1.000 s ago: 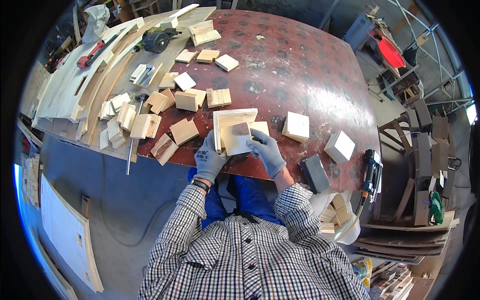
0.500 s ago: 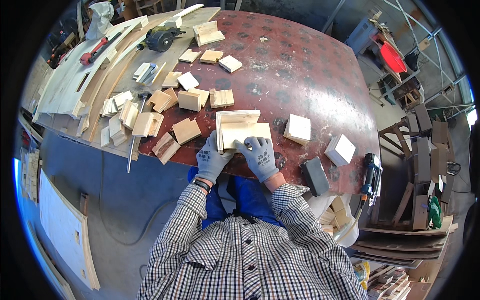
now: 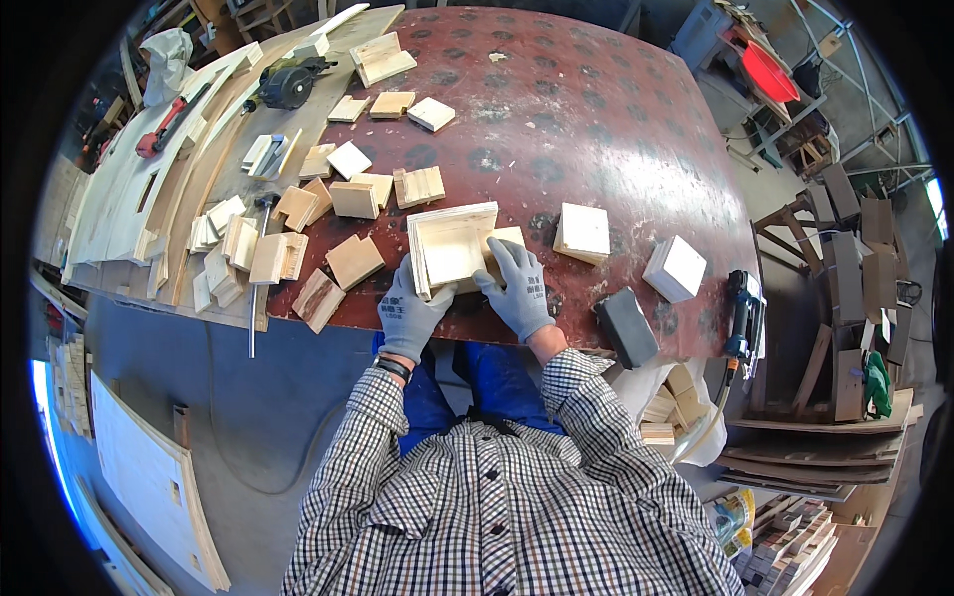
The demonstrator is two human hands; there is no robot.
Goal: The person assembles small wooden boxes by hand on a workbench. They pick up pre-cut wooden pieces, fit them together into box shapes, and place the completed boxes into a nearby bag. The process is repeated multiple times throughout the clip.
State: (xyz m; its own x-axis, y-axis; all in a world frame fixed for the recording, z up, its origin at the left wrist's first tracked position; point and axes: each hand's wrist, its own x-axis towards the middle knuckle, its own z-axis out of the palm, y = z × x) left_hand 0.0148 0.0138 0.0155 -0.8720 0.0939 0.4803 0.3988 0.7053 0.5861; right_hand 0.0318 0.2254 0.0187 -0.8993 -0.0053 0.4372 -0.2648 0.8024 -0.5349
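A pale plywood box piece (image 3: 455, 248) with upright walls at the left and back sits near the front edge of the dark red table. My left hand (image 3: 412, 316), in a grey glove, is closed round its left front corner. On the right side, my gloved right hand (image 3: 519, 290) has its fingers curled onto a small wooden board (image 3: 507, 236) against the open side of the box piece. My thumbs point in toward the front of the box piece. Part of the small board is hidden behind my right fingers.
Several wooden blocks (image 3: 356, 261) lie to the left, beside a hammer (image 3: 260, 268). Right of my hands are two pale blocks (image 3: 582, 233) (image 3: 676, 268), a dark grey block (image 3: 628, 328) and a blue-black air tool (image 3: 740, 313). A circular saw (image 3: 288, 84) rests at the back left.
The small board on the right now appears tilted up beside the box piece, with my right fingers on it. The whole view has shifted slightly, and both hands stay at the box piece.
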